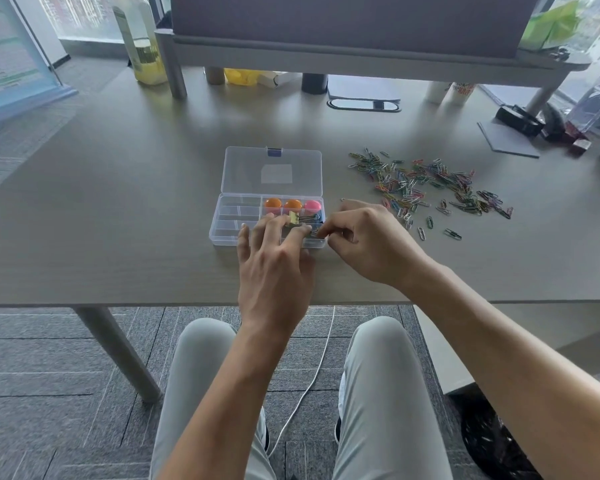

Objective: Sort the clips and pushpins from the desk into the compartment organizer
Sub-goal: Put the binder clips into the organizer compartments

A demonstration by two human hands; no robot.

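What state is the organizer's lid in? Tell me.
Open. The clear lid is swung back past the organizer, lying behind it, with the compartments uncovered and orange and pink pushpins showing inside.

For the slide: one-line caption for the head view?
Both hands work over the open organizer, right fingers pinching a clip; paper clips lie scattered to its right on the desk.

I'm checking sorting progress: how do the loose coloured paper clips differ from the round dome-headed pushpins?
The coloured paper clips lie scattered on the grey desk, right of the clear plastic organizer; the dome-headed pushpins sit in a row inside it. The clips are thin wire loops and many; the pushpins are solid domes, three showing. Both come in mixed colours.
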